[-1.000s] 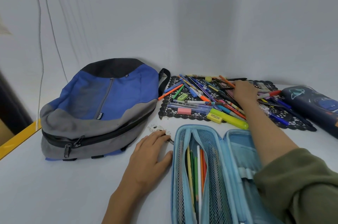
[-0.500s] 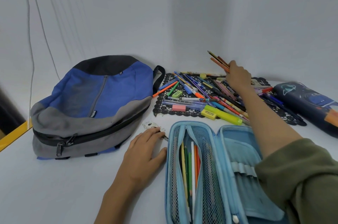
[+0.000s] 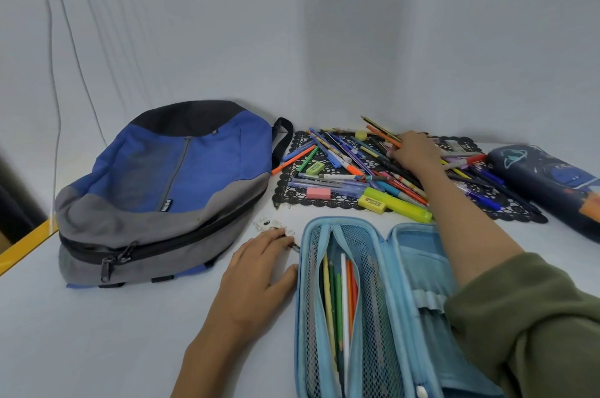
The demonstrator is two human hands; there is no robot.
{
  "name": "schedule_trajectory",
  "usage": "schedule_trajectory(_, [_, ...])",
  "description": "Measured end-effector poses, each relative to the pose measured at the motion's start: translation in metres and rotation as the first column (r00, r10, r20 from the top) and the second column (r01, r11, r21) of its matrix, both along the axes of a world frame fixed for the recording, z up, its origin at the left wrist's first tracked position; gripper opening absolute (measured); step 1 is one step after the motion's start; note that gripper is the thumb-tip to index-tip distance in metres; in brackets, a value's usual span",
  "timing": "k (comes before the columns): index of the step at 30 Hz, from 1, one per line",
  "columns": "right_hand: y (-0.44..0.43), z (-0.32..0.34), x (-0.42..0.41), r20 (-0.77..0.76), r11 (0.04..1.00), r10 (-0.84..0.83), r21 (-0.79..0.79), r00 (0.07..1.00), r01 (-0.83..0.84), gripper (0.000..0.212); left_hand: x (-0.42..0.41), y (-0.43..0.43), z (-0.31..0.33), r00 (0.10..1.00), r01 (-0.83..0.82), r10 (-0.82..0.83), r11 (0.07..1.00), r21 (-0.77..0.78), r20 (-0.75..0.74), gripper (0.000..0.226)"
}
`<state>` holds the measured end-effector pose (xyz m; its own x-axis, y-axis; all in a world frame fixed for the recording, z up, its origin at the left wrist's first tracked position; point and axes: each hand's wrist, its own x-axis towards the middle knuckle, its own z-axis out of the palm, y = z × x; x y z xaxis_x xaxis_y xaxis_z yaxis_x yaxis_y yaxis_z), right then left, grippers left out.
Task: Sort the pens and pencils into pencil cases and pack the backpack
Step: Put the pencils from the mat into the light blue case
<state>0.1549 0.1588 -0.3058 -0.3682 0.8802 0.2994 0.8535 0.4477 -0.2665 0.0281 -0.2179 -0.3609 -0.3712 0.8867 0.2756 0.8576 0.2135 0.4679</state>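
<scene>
While the left hand (image 3: 259, 271) is resting flat on the table (image 3: 97, 332), fingers relaxed and holding nothing, just beside the open light-blue pencil case (image 3: 303, 316), its fingertips are touching a small white patterned object (image 3: 271, 225) that cannot be identified. Several pencils (image 3: 341, 293) are already lying in the case's mesh pocket. Beyond the case, the pile of pens and pencils (image 3: 341, 177) is lying on a black lace mat (image 3: 289, 191), with a yellow highlighter (image 3: 399, 204) at its near edge. The right hand (image 3: 414, 154) is gripping a small bundle of pencils (image 3: 380, 131), fingers curled round them, their tips pointing up and to the left. Half a second ago this hand was holding the bundle raised above the pile; it is now coming back down onto the pile's far part, which suggests it is gathering more pencils before carrying them to the case. Sorting is therefore only partly done. The backpack (image 3: 168, 177) is lying at far left, apparently zipped, well apart from both hands, and a dark pencil case (image 3: 545, 177) is lying at far right.
</scene>
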Motion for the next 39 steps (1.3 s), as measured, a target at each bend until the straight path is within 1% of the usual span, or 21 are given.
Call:
schedule_trajectory(2, [-0.003, 0.000, -0.003, 0.049, 1.000, -0.022, 0.006, 0.999, 0.021, 0.033, 0.000, 0.000, -0.001, 1.000, 0.002, -0.002, 1.000, 0.000, 0.003, 0.073])
schedule_trajectory(5, [-0.008, 0.002, -0.007, 0.109, 0.999, -0.046, 0.021, 0.993, 0.044, 0.034, -0.001, 0.000, -0.002, 1.000, -0.001, 0.001, 1.000, 0.002, 0.002, 0.073])
schedule_trajectory(10, [-0.015, 0.007, -0.012, 0.119, 0.996, -0.031, -0.078, 0.992, 0.041, 0.040, -0.001, 0.000, -0.003, 1.000, 0.001, -0.001, 1.000, 0.007, 0.012, 0.072])
schedule_trajectory(13, [-0.021, 0.008, -0.014, 0.161, 0.994, -0.032, -0.100, 0.986, 0.049, 0.040, -0.001, 0.001, -0.002, 1.000, 0.006, -0.007, 1.000, 0.008, 0.009, 0.073])
schedule_trajectory(15, [-0.024, 0.011, -0.015, 0.184, 0.993, -0.023, -0.110, 0.983, 0.044, 0.036, -0.001, 0.000, -0.002, 1.000, 0.008, -0.008, 1.000, 0.003, 0.007, 0.075])
schedule_trajectory(18, [-0.027, 0.013, -0.017, 0.166, 0.998, -0.014, -0.062, 0.986, 0.024, 0.028, -0.002, 0.000, -0.003, 1.000, 0.015, -0.015, 1.000, 0.000, 0.011, 0.075])
schedule_trajectory(21, [-0.034, 0.019, -0.018, 0.141, 1.000, 0.017, 0.015, 0.990, -0.020, 0.033, -0.004, 0.001, -0.004, 1.000, 0.011, -0.011, 1.000, 0.001, 0.027, 0.074])
schedule_trajectory(23, [-0.041, 0.026, -0.018, 0.110, 0.998, 0.051, 0.015, 0.993, -0.053, 0.037, -0.004, 0.001, -0.004, 1.000, 0.010, -0.010, 1.000, -0.006, 0.023, 0.074])
schedule_trajectory(25, [-0.048, 0.032, -0.020, 0.056, 0.996, 0.082, -0.039, 0.995, -0.079, 0.035, -0.003, 0.001, -0.003, 1.000, 0.014, -0.014, 1.000, -0.003, 0.020, 0.075])
schedule_trajectory(26, [-0.054, 0.035, -0.020, 0.008, 0.989, 0.109, -0.098, 0.994, -0.108, 0.033, -0.003, 0.001, -0.002, 1.000, 0.016, -0.016, 1.000, 0.000, 0.019, 0.075])
schedule_trajectory(27, [-0.059, 0.038, -0.021, -0.081, 0.970, 0.151, -0.181, 0.985, -0.164, 0.029, -0.002, 0.001, -0.002, 1.000, 0.020, -0.020, 1.000, -0.001, 0.018, 0.074])
schedule_trajectory(28, [-0.067, 0.040, -0.021, -0.209, 0.928, 0.186, -0.284, 0.960, -0.242, 0.024, -0.002, 0.001, -0.001, 1.000, 0.022, -0.022, 1.000, -0.005, 0.018, 0.074])
schedule_trajectory(29, [-0.074, 0.041, -0.022, -0.350, 0.868, 0.203, -0.368, 0.915, -0.333, 0.019, -0.002, 0.001, -0.001, 1.000, 0.024, -0.024, 1.000, -0.009, 0.018, 0.074])
schedule_trajectory(30, [-0.084, 0.043, -0.021, -0.468, 0.813, 0.202, -0.409, 0.860, -0.413, 0.015, -0.002, 0.001, -0.001, 1.000, 0.026, -0.026, 1.000, -0.011, 0.017, 0.073])
schedule_trajectory(32, [-0.105, 0.048, -0.018, -0.616, 0.743, 0.179, -0.426, 0.767, -0.516, 0.016, -0.003, 0.001, -0.002, 1.000, 0.024, -0.023, 1.000, -0.013, 0.019, 0.072])
schedule_trajectory(34, [-0.127, 0.054, -0.016, -0.719, 0.676, 0.147, -0.429, 0.679, -0.600, 0.028, -0.005, 0.001, -0.003, 0.999, 0.018, -0.017, 1.000, -0.019, 0.032, 0.071])
schedule_trajectory(37, [-0.157, 0.062, -0.016, -0.830, 0.555, 0.035, -0.447, 0.556, -0.702, 0.044, -0.005, 0.001, -0.003, 0.997, 0.035, -0.033, 0.999, -0.021, 0.076, 0.067])
schedule_trajectory(38, [-0.167, 0.064, -0.016, -0.855, 0.517, -0.016, -0.451, 0.519, -0.728, 0.045, -0.004, 0.000, -0.001, 0.990, 0.040, -0.039, 0.999, -0.008, 0.132, 0.065])
schedule_trajectory(39, [-0.177, 0.065, -0.015, -0.876, 0.476, -0.069, -0.450, 0.477, -0.756, 0.045, 0.000, -0.001, 0.003, 0.972, 0.036, -0.041, 0.999, 0.027, 0.231, 0.062])
